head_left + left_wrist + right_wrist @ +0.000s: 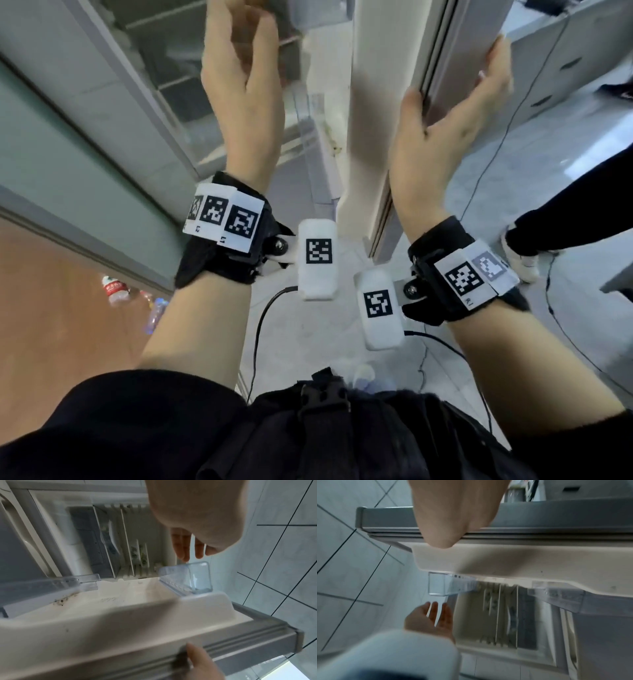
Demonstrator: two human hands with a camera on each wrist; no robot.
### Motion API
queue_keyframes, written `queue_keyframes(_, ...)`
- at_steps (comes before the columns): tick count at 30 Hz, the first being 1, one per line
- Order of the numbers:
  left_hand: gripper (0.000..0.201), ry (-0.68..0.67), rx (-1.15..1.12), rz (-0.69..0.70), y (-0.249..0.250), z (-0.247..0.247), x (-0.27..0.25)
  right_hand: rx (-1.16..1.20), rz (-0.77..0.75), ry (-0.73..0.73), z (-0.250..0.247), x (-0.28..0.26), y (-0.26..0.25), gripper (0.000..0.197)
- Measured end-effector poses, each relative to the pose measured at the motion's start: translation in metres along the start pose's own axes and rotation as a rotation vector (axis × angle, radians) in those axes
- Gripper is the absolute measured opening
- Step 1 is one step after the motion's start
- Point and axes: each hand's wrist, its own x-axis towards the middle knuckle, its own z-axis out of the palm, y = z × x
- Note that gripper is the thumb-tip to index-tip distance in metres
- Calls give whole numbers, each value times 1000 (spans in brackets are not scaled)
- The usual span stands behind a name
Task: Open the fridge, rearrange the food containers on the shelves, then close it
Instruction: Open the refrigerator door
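The fridge door (373,102) stands open, edge-on ahead of me. My right hand (459,99) grips its free edge, thumb (412,99) on the inner gasket side and fingers (498,54) on the outer face. The thumb also shows on the gasket in the left wrist view (197,660). My left hand (239,68) is raised in front of the fridge opening, fingers (185,545) straight and holding nothing. Inside, white shelves (126,540) carry clear food containers (137,553), blurred. Clear door bins (188,577) hang on the door's inner side.
A glass-fronted partition (102,102) runs along the left. Plastic bottles (114,289) lie on the brown floor at lower left. Another person's leg and shoe (548,233) stand at right, near grey drawers (565,68). Cables (507,120) trail across the tiled floor.
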Motion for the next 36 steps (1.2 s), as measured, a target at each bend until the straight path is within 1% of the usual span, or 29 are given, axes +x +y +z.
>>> queue_keyframes(1,10,-28,20,14,-5,6,1,-36,7,30,-4,3,5,68)
queue_keyframes(3,15,-147,43,36,-11,20,3,-104,29,62,-12,7,13,72)
queue_keyframes(5,15,-274,68,41,-13,40,5,-145,61,53,-18,10,20,78)
queue_keyframes(6,22,-327,72,48,-15,51,5,-153,76,39,-20,13,24,81)
queue_keyframes(7,29,-367,74,65,-18,61,5,-158,87,25,-23,17,29,84)
queue_keyframes(9,32,-411,108,90,-20,81,6,-176,96,10,-26,29,41,88)
queue_keyframes(12,29,-402,183,99,-22,108,13,-229,94,13,-31,48,59,90)
queue_keyframes(15,35,-370,148,122,-23,140,20,-294,80,-7,-37,70,76,88)
queue_keyframes(17,35,-346,136,148,-21,164,21,-319,57,-20,-42,90,91,86)
queue_keyframes(19,38,-343,133,176,-19,186,23,-297,59,-33,-46,113,107,85)
queue_keyframes(21,39,-357,165,193,-22,207,26,-223,58,-79,-49,136,122,82)
queue_keyframes(23,47,-380,209,190,-27,225,30,-191,54,-124,-52,157,136,77)
queue_keyframes(29,39,-397,337,230,-31,274,40,-196,133,-146,-61,216,167,66)
queue_keyframes(33,38,-407,416,261,-29,302,47,-166,182,-183,-62,243,179,68)
queue_keyframes(36,39,-424,439,250,-27,318,51,-177,202,-204,-61,261,185,68)
